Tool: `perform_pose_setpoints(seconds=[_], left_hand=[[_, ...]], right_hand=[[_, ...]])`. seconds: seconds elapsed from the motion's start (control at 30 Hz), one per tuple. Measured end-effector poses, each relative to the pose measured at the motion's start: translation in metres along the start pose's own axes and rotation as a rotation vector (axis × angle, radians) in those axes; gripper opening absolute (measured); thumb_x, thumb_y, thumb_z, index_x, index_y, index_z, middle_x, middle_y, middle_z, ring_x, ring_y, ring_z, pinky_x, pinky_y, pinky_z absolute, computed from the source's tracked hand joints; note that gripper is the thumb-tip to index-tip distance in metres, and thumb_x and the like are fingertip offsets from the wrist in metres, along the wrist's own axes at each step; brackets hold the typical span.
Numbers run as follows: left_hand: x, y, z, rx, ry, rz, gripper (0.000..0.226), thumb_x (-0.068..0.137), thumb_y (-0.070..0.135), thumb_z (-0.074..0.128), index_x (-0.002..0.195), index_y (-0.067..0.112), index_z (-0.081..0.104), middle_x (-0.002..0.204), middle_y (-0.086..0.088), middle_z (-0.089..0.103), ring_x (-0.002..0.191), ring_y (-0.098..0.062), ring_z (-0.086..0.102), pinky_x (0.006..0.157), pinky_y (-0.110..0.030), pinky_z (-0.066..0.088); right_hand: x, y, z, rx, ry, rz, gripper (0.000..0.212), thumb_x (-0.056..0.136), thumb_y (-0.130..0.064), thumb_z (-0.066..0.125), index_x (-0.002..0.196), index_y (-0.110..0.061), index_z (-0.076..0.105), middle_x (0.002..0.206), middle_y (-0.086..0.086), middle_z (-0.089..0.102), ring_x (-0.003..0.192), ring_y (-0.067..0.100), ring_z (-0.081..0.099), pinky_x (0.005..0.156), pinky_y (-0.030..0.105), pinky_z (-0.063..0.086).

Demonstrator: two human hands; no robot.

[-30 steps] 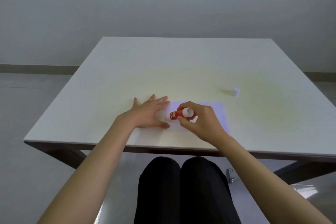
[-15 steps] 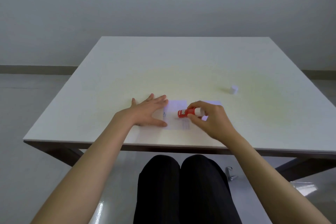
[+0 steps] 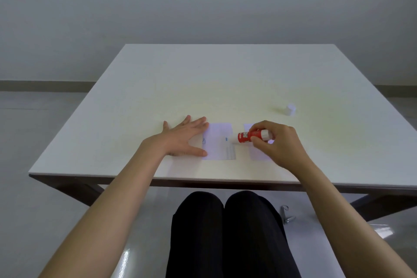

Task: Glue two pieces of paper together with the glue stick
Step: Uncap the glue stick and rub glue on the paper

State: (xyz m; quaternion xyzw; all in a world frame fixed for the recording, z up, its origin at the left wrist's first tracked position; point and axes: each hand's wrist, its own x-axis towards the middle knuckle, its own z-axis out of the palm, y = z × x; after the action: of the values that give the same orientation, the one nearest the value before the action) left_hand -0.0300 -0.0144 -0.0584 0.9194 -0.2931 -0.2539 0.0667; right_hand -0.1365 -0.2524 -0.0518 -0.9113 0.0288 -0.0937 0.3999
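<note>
1. Two pieces of paper now show with a bare strip of table (image 3: pixel 225 79) between them; a second ago they read as one continuous pale sheet under the hands.
2. Right hand (image 3: pixel 278 142) has travelled rightward across the last second, carrying the glue stick (image 3: pixel 250 136) with it. Half a second ago the stick sat over the left paper (image 3: pixel 220 142); now its white tip lies at that paper's right edge.
3. Left hand (image 3: pixel 184 139) has barely shifted: flat, palm down, fingers spread, fingertips and thumb pressing on the left margin of the left paper.
4. Right hand grip: thumb and fingertips pinched round the rear end of the glue stick, other fingers curled in. Stick lies nearly level, red body pointing left, white tip toward the left paper. Contact between tip and paper cannot be judged.
5. Right paper (image 3: pixel 259 153) lies mostly under the right hand; only its near and far left corners show.
6. Small white cap (image 3: pixel 290 109) stands on the table well to the right and farther back, same spot as earlier.
7. Both papers sit near the table's front edge, above the person's knees (image 3: pixel 225 221).
</note>
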Motion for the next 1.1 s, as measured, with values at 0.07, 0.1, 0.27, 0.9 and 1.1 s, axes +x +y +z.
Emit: perform_pose_setpoints(seconds=[0.07,0.1,0.27,0.9,1.1], left_hand=[[0.0,0.0,-0.001,0.001,0.004,0.0,0.089,0.083,0.057,0.054,0.15,0.032,0.001,0.158,0.02,-0.014,0.146,-0.013,-0.017,0.11,-0.067,-0.008],[0.0,-0.001,0.0,0.0,0.007,0.0,0.089,0.083,0.058,0.053,0.15,0.032,0.001,0.158,0.02,-0.014,0.146,-0.013,-0.017,0.11,-0.067,-0.008],[0.001,-0.002,0.001,0.008,0.021,0.01,0.089,0.083,0.058,0.054,0.15,0.032,0.002,0.158,0.019,-0.012,0.146,-0.014,-0.015,0.11,-0.066,-0.009],[0.003,-0.004,0.006,-0.011,0.08,0.032,0.092,0.079,0.059,0.058,0.15,0.033,0.007,0.159,0.017,-0.006,0.147,-0.016,-0.011,0.112,-0.063,-0.009],[0.005,-0.01,0.01,-0.086,0.1,0.046,0.093,0.077,0.06,0.059,0.15,0.034,0.007,0.158,0.021,-0.006,0.146,-0.011,-0.014,0.112,-0.058,-0.014]], right_hand=[[-0.003,0.0,-0.001,-0.007,-0.058,-0.029,0.011,0.077,-0.018,0.065,0.084,-0.025,0.069,0.074,0.006,0.069,0.063,0.026,0.056,0.058,0.03,0.045],[-0.006,-0.001,-0.003,-0.001,-0.105,-0.04,0.011,0.075,-0.021,0.064,0.08,-0.031,0.068,0.073,0.003,0.069,0.062,0.021,0.055,0.059,0.026,0.045],[0.008,0.002,-0.008,-0.002,-0.081,-0.008,0.009,0.076,-0.019,0.065,0.077,-0.027,0.069,0.058,-0.007,0.062,0.047,0.005,0.048,0.044,0.009,0.037],[0.035,-0.023,0.042,-0.096,0.022,-0.07,0.017,0.079,-0.019,0.063,0.096,-0.015,0.068,0.077,0.002,0.07,0.059,0.016,0.053,0.06,0.03,0.046],[0.003,-0.016,0.029,-0.028,-0.157,-0.122,0.014,0.076,-0.016,0.066,0.088,-0.023,0.069,0.074,-0.009,0.066,0.06,0.006,0.055,0.057,0.014,0.041]])
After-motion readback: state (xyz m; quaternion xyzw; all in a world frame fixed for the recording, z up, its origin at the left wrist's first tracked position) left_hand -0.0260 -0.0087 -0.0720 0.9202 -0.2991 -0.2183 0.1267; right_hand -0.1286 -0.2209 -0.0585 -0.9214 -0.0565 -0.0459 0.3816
